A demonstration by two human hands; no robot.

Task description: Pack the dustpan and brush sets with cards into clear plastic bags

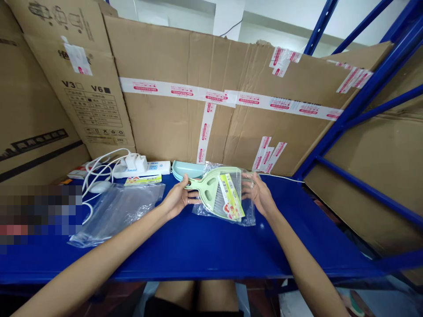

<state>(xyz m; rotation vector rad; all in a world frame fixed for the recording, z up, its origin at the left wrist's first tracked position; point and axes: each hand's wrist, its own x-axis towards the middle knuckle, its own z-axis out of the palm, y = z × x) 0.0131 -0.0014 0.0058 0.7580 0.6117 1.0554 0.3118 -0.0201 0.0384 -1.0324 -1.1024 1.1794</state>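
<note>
Cardboard [39,101] stood at your far left, printed in black, beside a panel marked V3 and V6. White cables looped down near it onto the blue worktop [205,251], with white plugs [141,164] seated in a power strip [160,167] close to the back. In front of the strip lay a yellow-green card [143,180], and nearer you, clear plastic bags [122,211] were spread flat. Next came light-blue pans [188,169], nested together at the rear, just beyond your left hand [176,198]. That hand was grasping the handle end of a pale-green dustpan set [214,181], thumb above and fingers curled below. The set was over the middle of the worktop between your hands, handle toward the left, with grey bristles [219,203] and a printed label card [232,198] facing up. A clear bag [248,218] showed around its wide end. Your right hand [262,193] touched that bag's right side, fingers visible through the film; you couldn't tell whether it was pinching. Farther right, a blue metal frame [366,99] slanted upward.
</note>
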